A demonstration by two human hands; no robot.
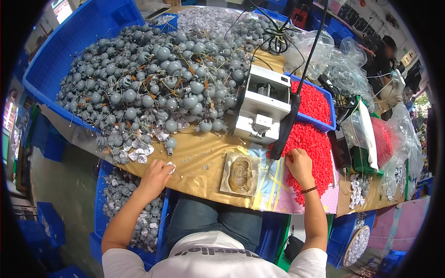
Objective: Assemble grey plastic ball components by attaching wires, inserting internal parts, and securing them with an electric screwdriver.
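Observation:
My left hand (155, 179) is closed at the front edge of the table, pinching a small white part (172, 167) with a thin metal pin sticking out. Just beyond it lie several similar white pieces (140, 153) and the near edge of a big heap of grey round-headed parts (153, 78) with wires. On the right, my right hand (300, 167) rests over a pile of small red pieces (311, 144), fingertips drawn together; what is between them is too small to make out. Between my hands sits a square metal block with a rounded hollow (240, 174).
A white machine (264, 102) stands beyond the block, beside a black pole (306, 69). A blue tray (320, 121) holds more red pieces. A large blue bin (55, 74) lies tipped at the left. Below the table edge, another blue bin (99, 204) holds grey parts.

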